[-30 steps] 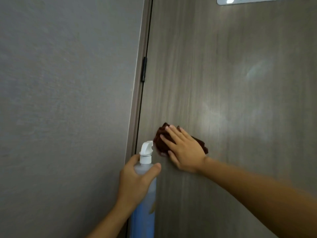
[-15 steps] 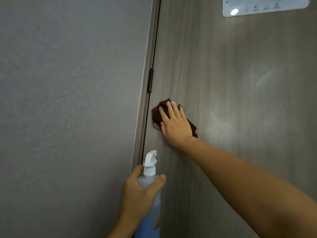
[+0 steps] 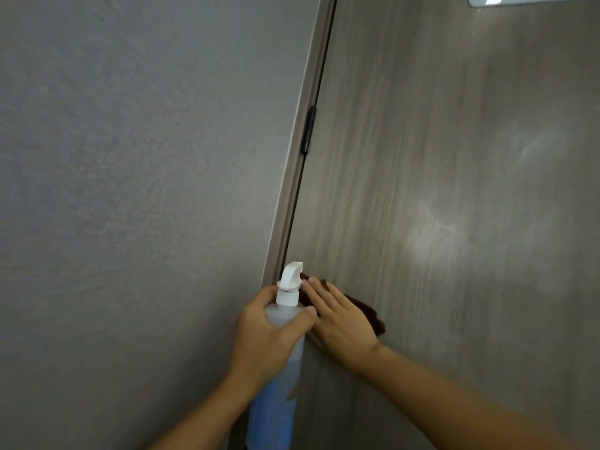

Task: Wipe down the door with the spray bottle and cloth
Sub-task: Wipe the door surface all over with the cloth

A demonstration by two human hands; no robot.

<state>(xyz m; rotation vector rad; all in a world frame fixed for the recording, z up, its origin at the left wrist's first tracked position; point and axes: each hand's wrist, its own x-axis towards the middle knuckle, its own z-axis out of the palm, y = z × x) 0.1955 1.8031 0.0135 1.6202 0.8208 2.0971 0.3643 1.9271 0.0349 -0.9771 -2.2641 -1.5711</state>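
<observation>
Pressing flat against the door [image 3: 454,222], a dark brown cloth [image 3: 370,315] is held low on the panel, just beside the hinge edge. The cloth is largely covered by the right hand [image 3: 341,323], whose fingers are laid out straight and close together over it, with the fingertips pointing up and to the left; only a bunched corner to the right of the hand and a small dark edge near the fingertips can be seen. The door itself is finished in a grey-brown wood grain, and pale, smeared patches of reflected light are seen across its middle and upper right.

Just to the left of the cloth, a spray bottle [image 3: 276,410] is held upright by the left hand [image 3: 269,336]. Its neck and shoulder are wrapped by curled fingers, with the thumb lying across the front just below the white trigger nozzle [image 3: 290,280]. Blue liquid is visible in the lower body of the bottle, which overlaps the door's edge and the fingertips of the right hand from this view.

A black hinge [image 3: 308,129] is fixed higher up on the seam between the door and its frame [image 3: 302,151]. A textured grey wall [image 3: 130,190] fills the left side. At the top right, the lower edge of a pale plate [image 3: 532,0] is mounted on the door.
</observation>
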